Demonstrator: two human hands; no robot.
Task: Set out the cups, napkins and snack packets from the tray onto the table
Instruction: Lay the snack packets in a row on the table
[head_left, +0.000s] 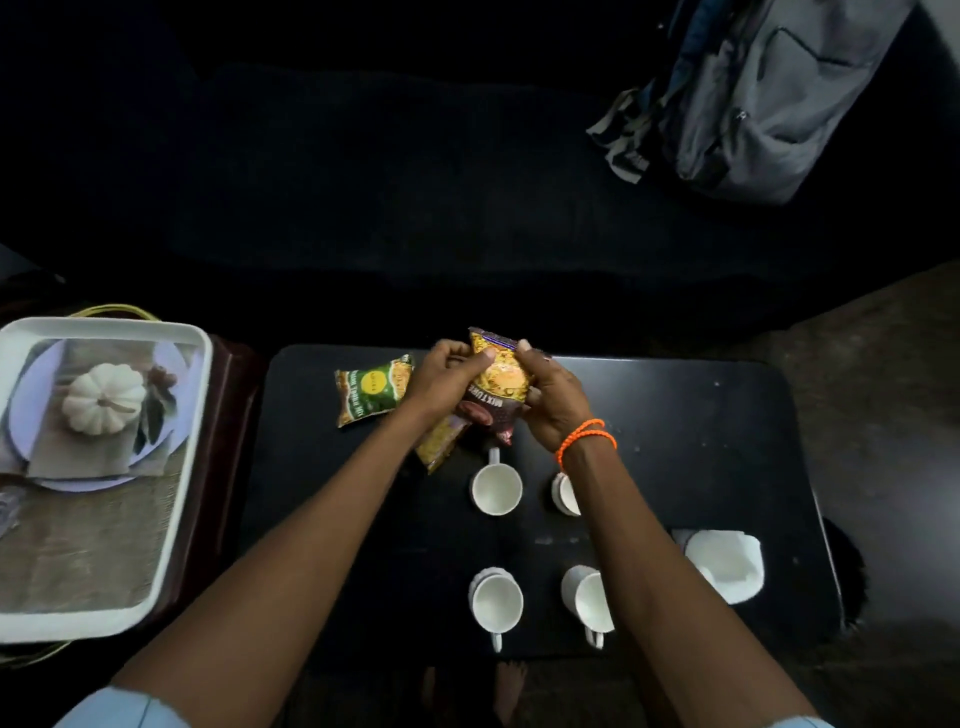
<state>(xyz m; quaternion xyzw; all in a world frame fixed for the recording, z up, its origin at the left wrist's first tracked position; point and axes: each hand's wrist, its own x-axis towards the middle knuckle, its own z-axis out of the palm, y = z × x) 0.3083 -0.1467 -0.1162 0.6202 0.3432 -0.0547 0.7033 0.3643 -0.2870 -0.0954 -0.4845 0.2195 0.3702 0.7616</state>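
Observation:
Both hands hold a brown and yellow "Mixture" snack packet (496, 387) above the far middle of the black table (701, 447). My left hand (449, 376) grips its left side and my right hand (550, 397) its right side. A green snack packet (371, 389) lies flat on the table to the left. Another yellow packet (441, 444) lies partly under my left wrist. Several white cups stand on the table, among them one (496, 488) just below the held packet and one (496, 603) near the front. White napkins (727, 564) lie at the right.
A white tray (192, 415) with a printed pumpkin picture sits on a dark stand left of the table. A grey backpack (769, 98) rests on the dark sofa behind. My bare feet (506, 691) show below the table's front edge.

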